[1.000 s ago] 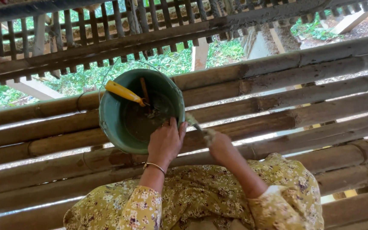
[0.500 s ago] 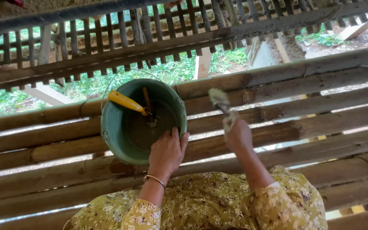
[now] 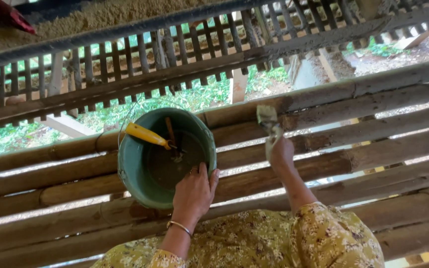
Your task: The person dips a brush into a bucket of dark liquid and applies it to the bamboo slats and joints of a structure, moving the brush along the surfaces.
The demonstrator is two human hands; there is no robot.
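A round green plastic bucket (image 3: 142, 183) sits left of centre in the frame, resting on a floor of brown horizontal bamboo poles (image 3: 398, 144). The left hand (image 3: 193, 192) grips the bucket's near rim at its lower right, fingers curled over the edge, a thin metal bangle (image 3: 179, 227) on the wrist. Inside the bucket lies dark wet mortar, with a yellow-handled tool (image 3: 147, 135) leaning against the upper left rim and a thin brown stick (image 3: 170, 130) beside it. Right of the bucket, the right hand (image 3: 280, 153) is closed around the handle of a small mortar-smeared trowel (image 3: 267, 119), whose blade points up toward the centre top and touches a bamboo pole. A slatted bamboo railing (image 3: 175, 54) runs across the upper frame, greenery showing through it. Yellow floral sleeves (image 3: 333, 238) fill the bottom edge.
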